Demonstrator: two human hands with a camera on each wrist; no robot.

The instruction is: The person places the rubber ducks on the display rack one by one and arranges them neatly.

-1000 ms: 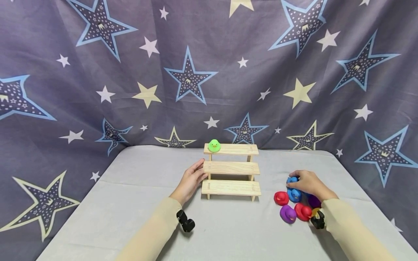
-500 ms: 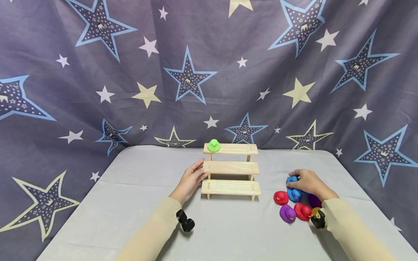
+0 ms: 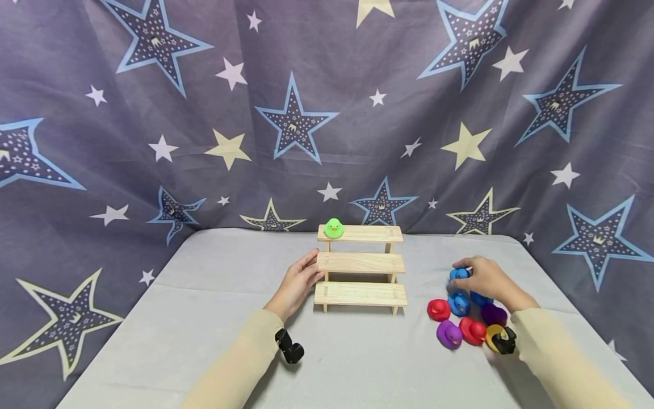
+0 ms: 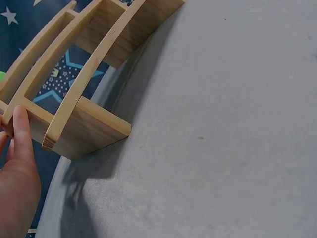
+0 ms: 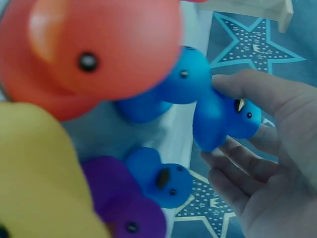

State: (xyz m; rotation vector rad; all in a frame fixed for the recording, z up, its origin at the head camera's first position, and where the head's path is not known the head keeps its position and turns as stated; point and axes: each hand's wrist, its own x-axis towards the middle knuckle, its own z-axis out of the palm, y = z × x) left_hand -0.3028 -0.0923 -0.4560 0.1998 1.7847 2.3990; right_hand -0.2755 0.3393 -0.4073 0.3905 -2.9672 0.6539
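Note:
A three-step wooden stand (image 3: 361,266) (image 4: 74,94) sits mid-table with a green duck (image 3: 334,228) on the left end of its top step. My left hand (image 3: 298,282) (image 4: 17,168) rests against the stand's left side, fingers straight. My right hand (image 3: 482,280) (image 5: 267,168) pinches a blue duck (image 3: 458,274) (image 5: 223,119) and holds it just above a cluster of ducks: another blue duck (image 3: 458,304), two red ducks (image 3: 438,309) (image 3: 472,331), purple ducks (image 3: 449,334) (image 3: 493,314) and a yellow one (image 3: 493,335).
The grey table (image 3: 204,318) is backed by a star-print curtain (image 3: 306,113) on all far sides. Black wrist cameras (image 3: 289,346) (image 3: 506,341) sit on both sleeves. In the right wrist view a red duck (image 5: 94,54) and a yellow duck (image 5: 39,183) loom close.
My right hand has lifted the blue duck slightly up and away from the cluster. The left hand and the stand have not moved.

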